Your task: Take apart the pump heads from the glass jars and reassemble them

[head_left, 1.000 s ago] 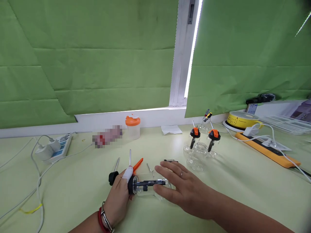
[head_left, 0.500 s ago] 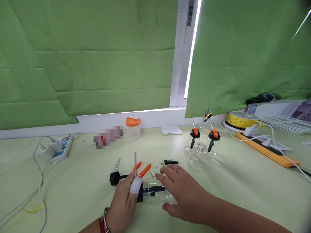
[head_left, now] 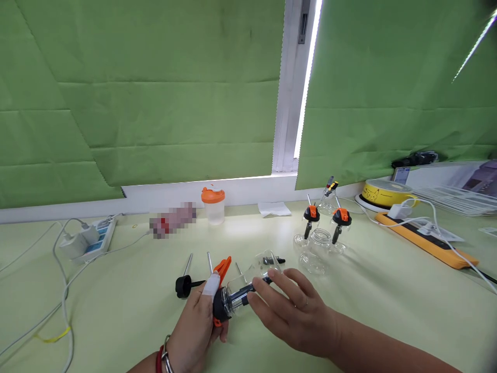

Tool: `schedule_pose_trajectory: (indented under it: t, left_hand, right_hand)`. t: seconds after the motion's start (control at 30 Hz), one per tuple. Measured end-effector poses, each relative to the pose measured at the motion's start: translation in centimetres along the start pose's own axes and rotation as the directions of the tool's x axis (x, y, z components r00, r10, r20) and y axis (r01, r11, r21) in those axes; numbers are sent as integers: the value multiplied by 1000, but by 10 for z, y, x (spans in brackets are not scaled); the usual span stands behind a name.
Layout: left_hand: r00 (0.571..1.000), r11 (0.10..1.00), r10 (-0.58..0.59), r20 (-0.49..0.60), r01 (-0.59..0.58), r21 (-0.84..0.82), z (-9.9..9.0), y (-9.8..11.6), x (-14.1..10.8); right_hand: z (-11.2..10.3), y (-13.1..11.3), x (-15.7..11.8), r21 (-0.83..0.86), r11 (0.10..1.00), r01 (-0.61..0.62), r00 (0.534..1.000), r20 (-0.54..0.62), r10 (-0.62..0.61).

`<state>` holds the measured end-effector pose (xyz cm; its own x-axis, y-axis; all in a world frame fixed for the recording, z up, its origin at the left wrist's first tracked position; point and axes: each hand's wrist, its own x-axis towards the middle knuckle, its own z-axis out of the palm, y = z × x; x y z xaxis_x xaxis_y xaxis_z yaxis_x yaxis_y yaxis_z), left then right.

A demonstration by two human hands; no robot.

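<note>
My left hand (head_left: 200, 321), with white tape on the thumb, grips the black cap (head_left: 221, 304) of a clear glass bottle (head_left: 248, 277). Orange handles and a thin metal tube show at that cap. The bottle tilts up to the right, with a black tube inside. Against its lower right side rest the fingers of my right hand (head_left: 289, 311), curved round the glass. Left of the bottle lies a black cap with a metal tube (head_left: 183, 286). A black spring part (head_left: 277, 260) is partly seen behind the glass.
Two bottles with black and orange tops (head_left: 311, 213) stand at the right beside an uncapped glass jar (head_left: 321, 237). Farther back are an orange-lidded cup (head_left: 213, 204) and white paper (head_left: 274, 209). Power strips (head_left: 430, 241) with cables lie at both sides.
The bottle has turned, its far end now raised away from me. The orange handles have swung closer together. My right hand has closed onto the glass.
</note>
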<state>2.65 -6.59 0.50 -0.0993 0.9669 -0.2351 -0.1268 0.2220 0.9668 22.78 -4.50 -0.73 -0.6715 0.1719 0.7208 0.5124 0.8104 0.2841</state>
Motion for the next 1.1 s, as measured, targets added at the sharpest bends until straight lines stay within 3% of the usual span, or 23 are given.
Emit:
schedule_pose_trajectory:
  t: [0.07, 0.1, 0.17, 0.2, 0.27, 0.3, 0.33, 0.37, 0.4, 0.5, 0.57, 0.63, 0.7, 0.8, 0.93, 1.1]
  left_hand:
    - [995, 993, 92, -25, -90, 74, -5, -3, 2]
    - [988, 982, 151, -14, -149, 116, -7, -5, 4]
    - [963, 946, 268, 24, -268, 185, -11, -7, 6]
    - [948, 924, 317, 39, -318, 213, -13, -7, 7]
    - [918, 878, 392, 58, -392, 276, -14, -7, 7]
    - [907, 858, 416, 66, -415, 304, -14, -7, 7]
    - [904, 846, 422, 75, -422, 325, -14, -7, 8]
    - [909, 847, 410, 80, -412, 336, -14, -7, 8]
    - [921, 860, 382, 77, -384, 336, -14, -7, 9]
    - [969, 923, 244, 33, -243, 298, -12, -7, 12]
    - [986, 952, 169, -5, -162, 260, -9, -7, 14]
    - [993, 970, 111, -34, -101, 221, -8, -6, 16]
    - [996, 983, 66, -55, -55, 176, -8, -5, 17]
    - [996, 989, 56, -75, -45, 142, -10, -2, 18]
    - [990, 981, 111, -83, -95, 170, -13, 0, 17]
    - [989, 981, 119, -85, -104, 163, -14, -7, 20]
  right_hand:
    - [-2, 2, 1, 166, 968, -186, 982, 16, 186]
    - [-3, 3, 2, 271, 907, -323, 946, 66, 317]
    - [-7, 9, 6, 469, 653, -594, 802, 287, 524]
    - [-9, 12, 8, 528, 478, -702, 708, 438, 554]
    - [-11, 20, 9, 545, 142, -826, 541, 697, 470]
    - [-12, 23, 9, 533, 38, -845, 499, 762, 413]
    - [-13, 25, 9, 531, -7, -847, 490, 786, 376]
    - [-14, 27, 8, 546, 13, -838, 511, 776, 370]
    - [-15, 28, 8, 569, 88, -818, 555, 740, 380]
    - [-20, 29, 9, 558, 497, -665, 742, 569, 354]
    - [-22, 29, 11, 472, 771, -428, 878, 420, 230]
    - [-23, 31, 14, 327, 937, -125, 963, 266, 35]
    - [-24, 34, 17, 142, 983, 117, 979, 150, -138]
    - [-27, 39, 18, -65, 966, 249, 967, 65, -245]
    - [-34, 51, 5, -138, 976, 169, 985, 64, -161]
    - [-40, 65, -42, -191, 976, -103, 993, 37, 112]
